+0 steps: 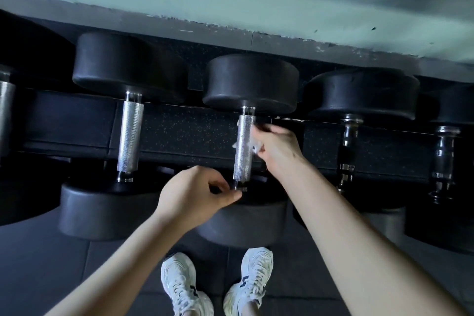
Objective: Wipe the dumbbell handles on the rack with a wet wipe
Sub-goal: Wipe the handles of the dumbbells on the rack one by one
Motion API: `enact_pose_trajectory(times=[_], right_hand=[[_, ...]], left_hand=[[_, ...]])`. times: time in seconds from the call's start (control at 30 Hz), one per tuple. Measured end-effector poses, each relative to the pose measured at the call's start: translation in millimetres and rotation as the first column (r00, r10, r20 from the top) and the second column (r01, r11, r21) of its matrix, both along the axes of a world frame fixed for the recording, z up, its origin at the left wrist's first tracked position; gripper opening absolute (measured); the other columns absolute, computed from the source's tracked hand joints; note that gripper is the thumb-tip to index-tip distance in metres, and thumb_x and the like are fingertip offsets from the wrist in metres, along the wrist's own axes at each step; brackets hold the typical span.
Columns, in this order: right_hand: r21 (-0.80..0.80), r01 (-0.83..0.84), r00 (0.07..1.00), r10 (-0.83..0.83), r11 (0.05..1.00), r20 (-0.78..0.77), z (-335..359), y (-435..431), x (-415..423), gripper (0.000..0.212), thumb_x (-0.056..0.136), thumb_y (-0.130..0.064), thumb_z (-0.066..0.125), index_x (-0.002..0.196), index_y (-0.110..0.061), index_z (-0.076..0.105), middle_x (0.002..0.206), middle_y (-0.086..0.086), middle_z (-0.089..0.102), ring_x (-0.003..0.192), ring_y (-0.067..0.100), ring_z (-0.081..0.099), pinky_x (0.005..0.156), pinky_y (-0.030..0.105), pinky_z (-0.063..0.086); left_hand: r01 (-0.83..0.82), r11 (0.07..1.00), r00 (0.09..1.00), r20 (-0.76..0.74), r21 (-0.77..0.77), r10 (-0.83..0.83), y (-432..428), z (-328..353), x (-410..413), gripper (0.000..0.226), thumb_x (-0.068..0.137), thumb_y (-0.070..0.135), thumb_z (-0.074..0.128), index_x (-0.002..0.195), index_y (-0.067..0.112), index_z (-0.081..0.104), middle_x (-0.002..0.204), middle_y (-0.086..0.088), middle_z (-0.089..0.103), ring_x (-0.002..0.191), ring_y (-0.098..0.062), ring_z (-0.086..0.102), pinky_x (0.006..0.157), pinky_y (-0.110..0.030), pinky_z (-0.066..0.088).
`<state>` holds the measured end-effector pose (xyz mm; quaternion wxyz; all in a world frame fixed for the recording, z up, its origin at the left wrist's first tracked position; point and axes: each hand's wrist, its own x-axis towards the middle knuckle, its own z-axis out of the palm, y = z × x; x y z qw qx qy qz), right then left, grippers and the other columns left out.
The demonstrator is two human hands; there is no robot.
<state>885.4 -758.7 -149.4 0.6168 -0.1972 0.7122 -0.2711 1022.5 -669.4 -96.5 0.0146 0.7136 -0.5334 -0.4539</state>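
Dumbbells [251, 84] lie in a row across the dark rack [179, 133] in the head view, which is the only view, with their handles pointing toward the person. The right hand [278, 149] has its fingers curled around a small white wet wipe [254, 146] and presses it against the right side of the knurled middle handle [243, 151], about halfway along it. The fingertips are blurred. The left hand [197, 192] is loosely curled, with thumb and forefinger close to the lower collar of the same handle. Whether it really pinches the collar or is only beside it, I cannot tell. To the left is another knurled handle [130, 136], and to the right a smooth chrome handle [347, 151]. White shoes [179, 285] stand on the floor below.

I judge the wet wipe to be thin, soft and damp, so it may bunch or tear on the rough knurling. It is better wrapped around the bar and held with all the fingers. The dumbbell looks heavy and unlikely to roll, so the handle should need little steadying.
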Motion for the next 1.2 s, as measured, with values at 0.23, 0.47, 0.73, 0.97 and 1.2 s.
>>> enact_pose_trajectory(times=[0.23, 0.47, 0.73, 0.97, 1.2], right_hand=[[0.120, -0.210, 0.977, 0.203, 0.970, 0.073, -12.4, 34.4, -18.9, 0.005, 0.086, -0.011, 0.065, 0.088, -0.008, 0.062, 0.057, -0.003, 0.064, 0.056, 0.010, 0.058, 0.063, 0.028, 0.051], [-0.050, -0.041, 0.983, 0.049, 0.998, 0.174, -4.9, -18.2, -7.2, 0.006, 0.084, 0.000, 0.063, 0.087, -0.004, 0.067, 0.078, 0.011, 0.066, 0.074, 0.023, 0.060, 0.074, 0.037, 0.052], [0.011, -0.280, 0.959, 0.279, 0.960, 0.051, 7.6, 26.5, -32.4, 0.035, 0.086, -0.001, 0.062, 0.121, 0.000, 0.060, 0.093, -0.001, 0.066, 0.078, 0.012, 0.062, 0.072, 0.030, 0.056], [-0.374, -0.774, 0.632, 0.598, 0.510, -0.492, 49.9, 17.0, -25.3, 0.028, 0.090, -0.009, 0.059, 0.117, -0.012, 0.066, 0.106, -0.006, 0.069, 0.086, 0.000, 0.063, 0.082, 0.012, 0.047], [0.321, -0.800, -0.500, 0.267, -0.507, -0.824, 20.0, -5.7, -18.3, 0.048, 0.089, -0.002, 0.026, 0.129, -0.010, 0.050, 0.139, 0.004, 0.048, 0.140, 0.023, 0.030, 0.117, 0.039, 0.002]], left_hand=[[0.076, 0.994, 0.996, -0.047, 0.084, -0.072, -4.1, 2.9, 9.9, 0.031, 0.062, 0.051, 0.078, 0.084, 0.030, 0.074, 0.081, 0.015, 0.071, 0.079, 0.002, 0.063, 0.074, -0.023, 0.051], [0.027, 0.992, 0.998, -0.059, 0.120, -0.020, -5.1, 0.7, 9.5, 0.029, 0.059, 0.050, 0.081, 0.080, 0.031, 0.074, 0.076, 0.016, 0.070, 0.078, 0.000, 0.064, 0.076, -0.028, 0.053], [0.057, 0.986, 0.994, -0.097, 0.155, -0.042, -11.6, 1.4, 9.7, 0.028, 0.061, 0.046, 0.082, 0.080, 0.028, 0.074, 0.075, 0.015, 0.068, 0.072, 0.005, 0.059, 0.064, -0.015, 0.043], [-0.013, 0.995, 0.996, -0.082, 0.103, 0.021, -2.7, 1.3, 12.7, 0.034, 0.062, 0.049, 0.080, 0.085, 0.025, 0.073, 0.082, 0.010, 0.070, 0.076, -0.003, 0.060, 0.064, -0.018, 0.043], [-0.072, 0.994, 0.996, -0.063, -0.088, 0.066, 19.3, -10.7, 12.7, 0.028, 0.071, 0.042, 0.076, 0.087, 0.020, 0.067, 0.079, 0.010, 0.062, 0.078, -0.009, 0.057, 0.068, -0.024, 0.042]])
